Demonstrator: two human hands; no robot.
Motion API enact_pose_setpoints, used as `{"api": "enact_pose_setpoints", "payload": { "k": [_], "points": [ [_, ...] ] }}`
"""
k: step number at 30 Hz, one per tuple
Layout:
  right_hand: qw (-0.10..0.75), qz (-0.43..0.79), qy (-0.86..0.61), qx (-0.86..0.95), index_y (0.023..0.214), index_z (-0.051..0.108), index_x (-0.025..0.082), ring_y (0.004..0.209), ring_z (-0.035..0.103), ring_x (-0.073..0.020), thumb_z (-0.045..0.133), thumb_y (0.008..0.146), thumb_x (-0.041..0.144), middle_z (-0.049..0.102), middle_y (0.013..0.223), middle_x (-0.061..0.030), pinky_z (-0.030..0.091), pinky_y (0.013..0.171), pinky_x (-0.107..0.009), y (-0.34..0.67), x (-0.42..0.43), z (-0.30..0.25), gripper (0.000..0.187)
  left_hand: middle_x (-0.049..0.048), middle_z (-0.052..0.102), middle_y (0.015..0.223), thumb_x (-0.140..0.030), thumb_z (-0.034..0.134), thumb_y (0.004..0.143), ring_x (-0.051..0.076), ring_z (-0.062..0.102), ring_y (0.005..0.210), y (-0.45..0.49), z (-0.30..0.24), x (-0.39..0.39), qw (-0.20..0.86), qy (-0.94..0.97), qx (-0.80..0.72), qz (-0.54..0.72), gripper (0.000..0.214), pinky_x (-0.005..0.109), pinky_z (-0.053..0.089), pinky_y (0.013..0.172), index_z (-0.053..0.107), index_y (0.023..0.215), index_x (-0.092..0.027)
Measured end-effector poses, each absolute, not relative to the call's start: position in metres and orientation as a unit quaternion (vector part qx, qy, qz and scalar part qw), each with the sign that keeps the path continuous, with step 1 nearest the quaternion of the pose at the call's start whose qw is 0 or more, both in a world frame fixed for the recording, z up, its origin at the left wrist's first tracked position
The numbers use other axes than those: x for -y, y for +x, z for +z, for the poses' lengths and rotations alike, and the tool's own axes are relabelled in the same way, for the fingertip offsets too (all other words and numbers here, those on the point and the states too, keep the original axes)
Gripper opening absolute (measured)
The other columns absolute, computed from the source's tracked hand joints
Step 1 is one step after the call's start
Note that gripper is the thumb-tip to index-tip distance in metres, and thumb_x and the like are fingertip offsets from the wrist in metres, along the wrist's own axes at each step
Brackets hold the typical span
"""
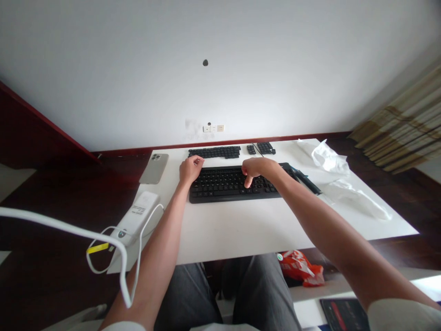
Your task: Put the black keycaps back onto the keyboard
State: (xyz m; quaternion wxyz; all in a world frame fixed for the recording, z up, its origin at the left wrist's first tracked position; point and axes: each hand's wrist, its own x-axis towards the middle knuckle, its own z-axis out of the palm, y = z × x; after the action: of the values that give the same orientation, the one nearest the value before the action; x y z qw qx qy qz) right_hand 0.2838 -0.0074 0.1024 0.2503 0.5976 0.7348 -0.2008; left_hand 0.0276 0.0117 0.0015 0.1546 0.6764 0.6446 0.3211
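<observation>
A black keyboard (227, 186) lies in the middle of the white table (248, 225). My left hand (189, 168) is at the keyboard's far left corner, fingers curled in a pinch, seemingly on a small keycap that is too small to name. My right hand (253, 169) hovers over the keyboard's right half, fist loosely closed, with one finger pressing down on the keys. Behind the keyboard, rows of loose black keycaps (214, 151) lie in a strip, with two smaller groups of keycaps (262, 148) to their right.
A phone (154, 168) lies face down at the table's left. A white power bank (138, 217) with a white cable (103, 239) sits at the front left edge. White plastic wrapping (330, 161) and a dark tool (306, 181) lie right. An orange packet (299, 268) is under the table.
</observation>
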Motion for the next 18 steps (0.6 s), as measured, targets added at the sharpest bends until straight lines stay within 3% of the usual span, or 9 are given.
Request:
{"api": "enact_pose_setpoints", "payload": {
  "k": [7, 11, 14, 18],
  "points": [
    [0.215, -0.183, 0.605, -0.744, 0.101, 0.08, 0.018, 0.094, 0.07, -0.0351, 0.101, 0.048, 0.036, 0.075, 0.105, -0.012, 0.056, 0.077, -0.041, 0.283, 0.005, 0.093, 0.06, -0.0002, 0.077, 0.089, -0.037, 0.057, 0.092, 0.019, 0.066, 0.081, 0.027, 0.002, -0.012, 0.161, 0.673, -0.644, 0.326, 0.024, 0.026, 0.042, 0.072, 0.079, 0.094, -0.027],
    [0.148, -0.17, 0.616, -0.755, 0.083, 0.078, 0.019, 0.085, 0.07, -0.0306, 0.101, 0.046, 0.026, 0.074, 0.09, -0.0089, 0.053, 0.07, -0.035, 0.286, 0.015, 0.089, 0.045, 0.0004, 0.078, 0.089, -0.038, 0.057, 0.092, 0.019, 0.067, 0.082, 0.027, 0.003, -0.012, 0.163, 0.672, -0.646, 0.325, 0.024, 0.026, 0.043, 0.073, 0.079, 0.094, -0.027],
    [0.033, -0.154, 0.633, -0.758, 0.073, 0.072, 0.019, 0.078, 0.068, -0.0266, 0.097, 0.053, 0.016, 0.071, 0.077, -0.0064, 0.047, 0.066, -0.032, 0.295, 0.041, 0.083, 0.032, 0.0009, 0.078, 0.089, -0.038, 0.057, 0.092, 0.019, 0.067, 0.083, 0.027, 0.003, -0.012, 0.166, 0.671, -0.645, 0.326, 0.025, 0.026, 0.044, 0.074, 0.079, 0.094, -0.027],
    [-0.04, -0.149, 0.632, -0.759, 0.079, 0.068, 0.024, 0.07, 0.064, -0.0188, 0.079, 0.083, 0.033, 0.07, 0.076, -0.0013, 0.04, 0.061, -0.028, 0.325, 0.083, 0.078, 0.015, 0.0001, 0.077, 0.088, -0.037, 0.058, 0.091, 0.019, 0.067, 0.082, 0.026, 0.0, -0.013, 0.169, 0.668, -0.641, 0.338, 0.023, 0.026, 0.044, 0.073, 0.079, 0.094, -0.028]
  ]
}}
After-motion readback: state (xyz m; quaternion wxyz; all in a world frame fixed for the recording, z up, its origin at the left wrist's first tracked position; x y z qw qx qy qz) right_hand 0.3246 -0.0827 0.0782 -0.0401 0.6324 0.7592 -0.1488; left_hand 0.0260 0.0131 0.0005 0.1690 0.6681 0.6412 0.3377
